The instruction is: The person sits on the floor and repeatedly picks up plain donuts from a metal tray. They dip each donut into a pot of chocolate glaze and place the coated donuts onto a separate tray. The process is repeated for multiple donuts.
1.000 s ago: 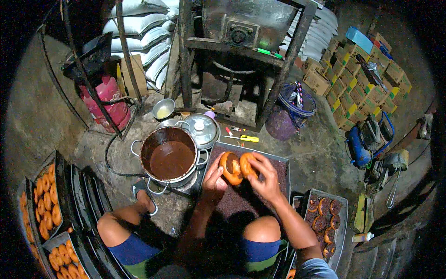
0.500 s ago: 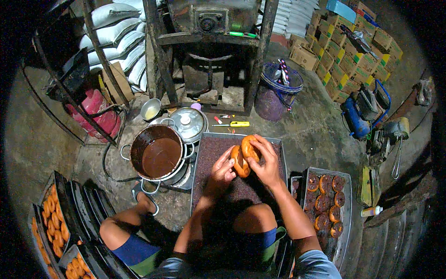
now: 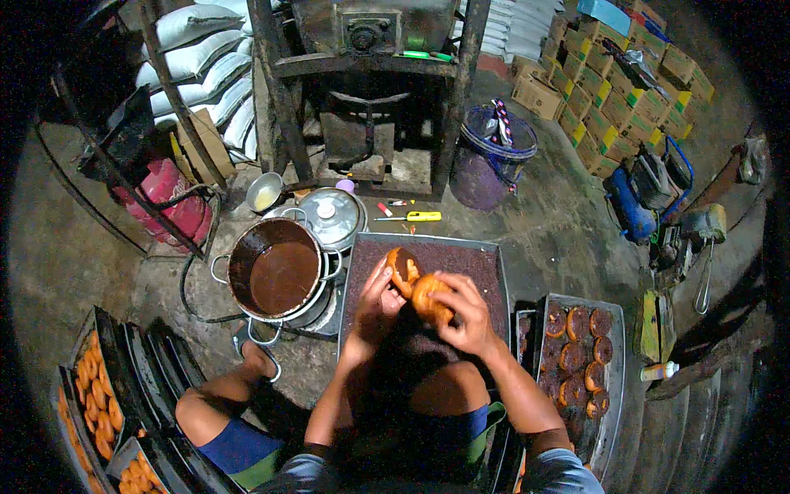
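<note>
My left hand (image 3: 374,311) is closed on a doughnut (image 3: 397,281) held tilted, its dark chocolate-coated face partly showing. In my right hand (image 3: 469,317) is a second doughnut (image 3: 429,300), its plain golden side turned up and its other face hidden. The two doughnuts are close against each other; whether they touch I cannot tell. Both hands are over a large metal tray (image 3: 501,284) spread with dark chocolate sprinkles (image 3: 473,263). Left of the tray stands a pot (image 3: 234,284) of melted chocolate (image 3: 284,280).
Right of me, a tray (image 3: 613,387) holds rows of chocolate-topped doughnuts (image 3: 601,351). Trays of plain doughnuts (image 3: 103,391) stand at lower left. Beyond the sprinkle tray lie a pot lid (image 3: 341,226), a yellow lighter (image 3: 424,216) and a purple bucket (image 3: 485,177). Stacked cartons (image 3: 621,107) stand at far right.
The left doughnut has moved up and left and tipped, showing its chocolate face. The right doughnut has come down toward me, with its golden side up. Both stay held.
</note>
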A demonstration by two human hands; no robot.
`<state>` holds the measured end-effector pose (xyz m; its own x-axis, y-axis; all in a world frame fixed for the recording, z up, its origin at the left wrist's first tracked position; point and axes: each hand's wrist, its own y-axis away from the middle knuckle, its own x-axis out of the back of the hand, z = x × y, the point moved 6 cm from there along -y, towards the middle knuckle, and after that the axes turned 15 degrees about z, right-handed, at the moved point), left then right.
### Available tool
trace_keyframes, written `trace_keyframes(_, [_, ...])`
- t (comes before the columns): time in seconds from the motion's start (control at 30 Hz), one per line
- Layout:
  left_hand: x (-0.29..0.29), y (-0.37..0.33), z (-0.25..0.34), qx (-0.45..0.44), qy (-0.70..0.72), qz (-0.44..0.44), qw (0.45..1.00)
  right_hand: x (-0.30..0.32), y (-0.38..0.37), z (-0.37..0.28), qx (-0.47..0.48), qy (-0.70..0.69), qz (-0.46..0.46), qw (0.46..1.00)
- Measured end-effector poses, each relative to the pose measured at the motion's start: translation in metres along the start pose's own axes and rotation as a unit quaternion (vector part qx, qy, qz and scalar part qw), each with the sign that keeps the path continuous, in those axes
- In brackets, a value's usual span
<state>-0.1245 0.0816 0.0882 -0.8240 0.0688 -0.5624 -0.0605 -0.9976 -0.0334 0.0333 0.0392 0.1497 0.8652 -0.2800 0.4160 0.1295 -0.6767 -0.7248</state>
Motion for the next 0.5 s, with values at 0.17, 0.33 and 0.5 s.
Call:
trace_keyframes(0.17, [-0.011, 0.002, -0.007, 0.018, -0.001, 0.017, 1.000, -0.003, -0.010, 0.001, 0.034, 0.015, -0.006, 0.999])
trace_keyframes(0.33, [-0.017, 0.003, 0.008, -0.117, -0.034, -0.016, 0.992, 0.003, -0.014, -0.003, 0.046, -0.009, 0.034, 0.998])
trace_keyframes(0.5, [-0.008, -0.001, -0.041, 0.171, 0.019, 0.048, 0.984, 0.000, -0.007, 0.039, -0.128, -0.004, 0.102, 0.987])
